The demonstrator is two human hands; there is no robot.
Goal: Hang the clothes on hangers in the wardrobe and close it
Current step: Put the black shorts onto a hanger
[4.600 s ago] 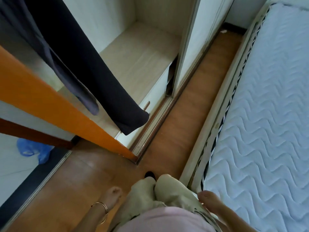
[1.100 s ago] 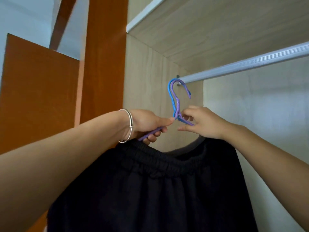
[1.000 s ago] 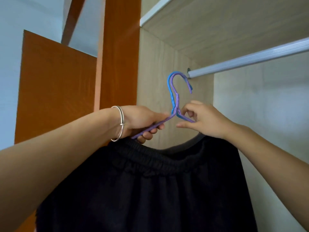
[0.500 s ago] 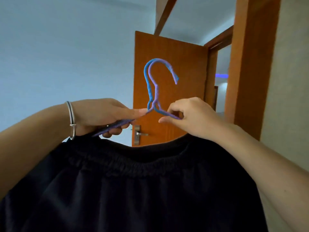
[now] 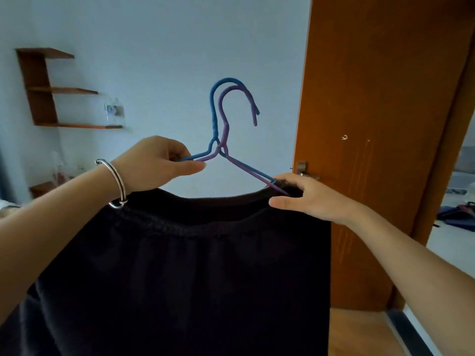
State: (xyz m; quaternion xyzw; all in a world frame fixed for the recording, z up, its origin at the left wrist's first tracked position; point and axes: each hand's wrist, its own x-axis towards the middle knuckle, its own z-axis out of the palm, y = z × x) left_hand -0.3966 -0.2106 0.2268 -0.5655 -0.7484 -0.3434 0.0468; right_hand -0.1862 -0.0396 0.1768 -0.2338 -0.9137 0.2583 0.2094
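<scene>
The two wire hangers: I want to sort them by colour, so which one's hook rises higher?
The blue wire hanger: its hook arcs above and outside that of the purple wire hanger, which nests just beneath it.

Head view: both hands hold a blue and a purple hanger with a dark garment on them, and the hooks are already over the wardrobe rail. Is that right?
Not quite. The head view shows the left hand and right hand holding the blue hanger and purple hanger with the dark garment, but the hooks are in open air in front of a pale wall; no rail is in view.
</scene>
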